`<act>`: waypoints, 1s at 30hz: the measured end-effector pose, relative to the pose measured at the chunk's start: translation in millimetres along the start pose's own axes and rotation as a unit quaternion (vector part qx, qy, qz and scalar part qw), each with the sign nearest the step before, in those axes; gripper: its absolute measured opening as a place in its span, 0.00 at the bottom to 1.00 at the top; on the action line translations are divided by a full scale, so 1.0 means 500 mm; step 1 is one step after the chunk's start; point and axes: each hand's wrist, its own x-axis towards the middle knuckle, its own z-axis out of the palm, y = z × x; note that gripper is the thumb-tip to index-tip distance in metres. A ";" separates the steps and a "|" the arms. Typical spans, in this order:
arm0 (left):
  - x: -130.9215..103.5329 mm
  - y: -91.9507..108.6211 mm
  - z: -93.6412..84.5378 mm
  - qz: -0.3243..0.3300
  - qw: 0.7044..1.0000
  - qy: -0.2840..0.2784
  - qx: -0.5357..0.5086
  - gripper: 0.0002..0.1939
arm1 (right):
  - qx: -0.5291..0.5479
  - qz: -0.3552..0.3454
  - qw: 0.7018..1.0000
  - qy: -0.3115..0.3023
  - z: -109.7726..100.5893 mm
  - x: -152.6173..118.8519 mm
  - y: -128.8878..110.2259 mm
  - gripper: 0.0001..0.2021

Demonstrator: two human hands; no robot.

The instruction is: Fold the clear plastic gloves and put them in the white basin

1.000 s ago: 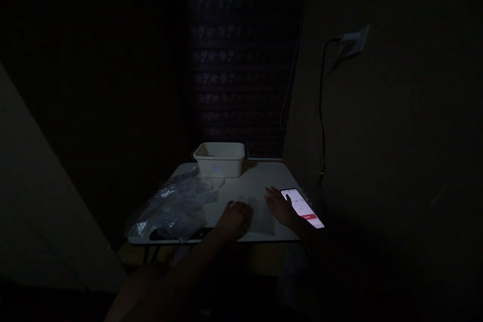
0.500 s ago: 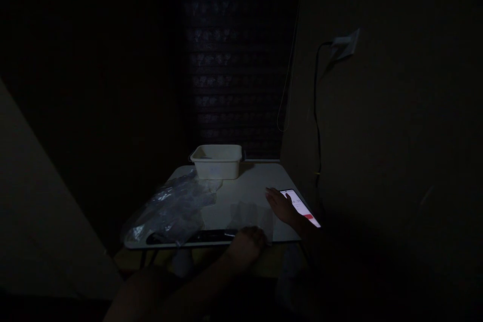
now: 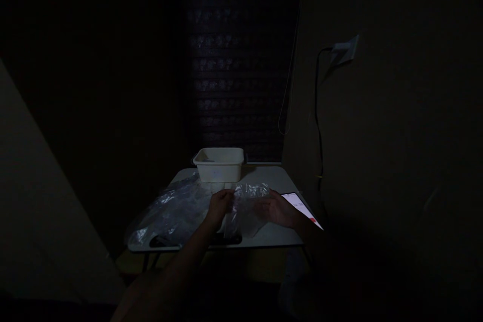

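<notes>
A clear plastic bag [image 3: 247, 214] is held up between my two hands over the near part of the small white table. My left hand [image 3: 220, 207] is closed on the bag's left edge. On the other side, my right hand [image 3: 278, 210] grips the bag's right edge, its fingers partly showing through the film. To the left lies a crumpled heap of clear plastic [image 3: 171, 214], spilling over the table's left side. A phone [image 3: 300, 205] with a lit screen lies beside my right hand, partly covered by the wrist.
A white plastic basin [image 3: 220, 172] stands at the back of the white table [image 3: 264, 173]; its contents are hard to make out. A dark cable [image 3: 316, 105] hangs from a wall socket [image 3: 345, 50] on the right. The room is very dark.
My left hand has risen from the table's front edge and moved left and away from me, lifting the bag. My right hand has come to the bag's right edge.
</notes>
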 end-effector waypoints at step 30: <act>0.002 -0.042 -0.023 -0.168 0.983 -0.056 -0.040 0.06 | -0.080 -0.040 0.989 0.119 -0.030 0.008 0.016 0.07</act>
